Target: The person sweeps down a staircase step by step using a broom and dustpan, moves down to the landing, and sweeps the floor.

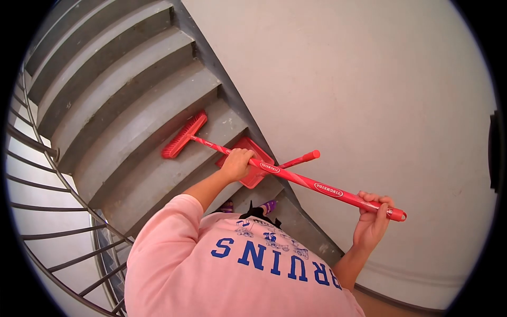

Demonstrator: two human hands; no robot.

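Note:
A red broom (301, 180) runs slantwise across the view, from upper left to lower right. My left hand (237, 165) is closed around the middle of its handle. Near the handle's capped end, my right hand (374, 215) has its fingers wrapped round it. The bristled broom head (185, 135) rests on a grey stair step, close to the riser behind it. Beneath the broom handle, a red dustpan (252, 178) sits one step lower, partly hidden by my left hand and the handle. Its short red handle (301, 159) points toward the wall.
Curved grey stairs (138, 100) climb toward the upper left. A metal railing (68, 183) bends along the left side. The pale wall (359, 79) borders the stairs on the right. My feet, in purple footwear (270, 206), show below the dustpan.

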